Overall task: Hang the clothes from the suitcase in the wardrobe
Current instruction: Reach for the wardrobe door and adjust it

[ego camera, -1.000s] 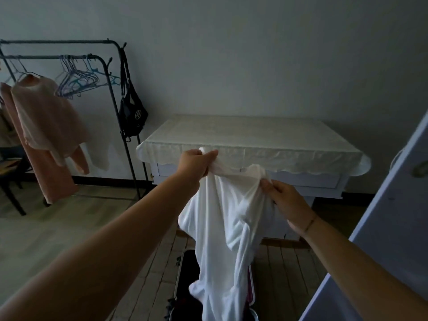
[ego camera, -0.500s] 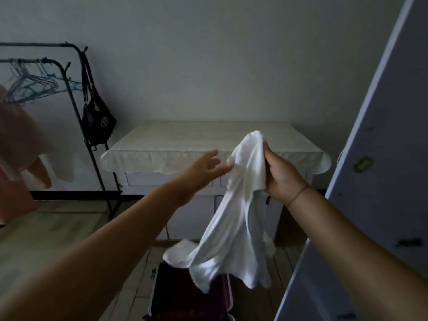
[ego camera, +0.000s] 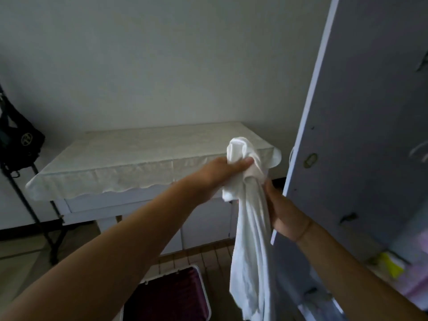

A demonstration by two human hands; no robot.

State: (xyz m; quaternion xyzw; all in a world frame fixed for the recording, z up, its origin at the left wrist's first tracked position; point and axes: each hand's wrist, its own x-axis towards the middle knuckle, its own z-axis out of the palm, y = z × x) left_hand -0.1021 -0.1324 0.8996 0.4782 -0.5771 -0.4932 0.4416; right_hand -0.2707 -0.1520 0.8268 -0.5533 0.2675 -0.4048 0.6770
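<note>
A white garment (ego camera: 252,228) hangs bunched in front of me, its top gathered into a knot-like wad. My left hand (ego camera: 222,170) grips that wad from the left. My right hand (ego camera: 282,212) holds the hanging cloth lower down, from the right. Below them the open suitcase (ego camera: 166,295), with a dark maroon lining and pale rim, lies on the floor. The grey wardrobe door (ego camera: 361,135) stands open on the right; coloured items show inside the wardrobe (ego camera: 414,258) at the far right.
A white table (ego camera: 129,158) with a scalloped cloth stands against the wall ahead. At the left edge a black bag (ego camera: 18,140) hangs on a black clothes rack (ego camera: 34,212). The floor is tiled beside the suitcase.
My view has swung right, toward the wardrobe. My left hand, open half a second ago, has taken hold of the garment's top, and my right hand has slid lower on the cloth.
</note>
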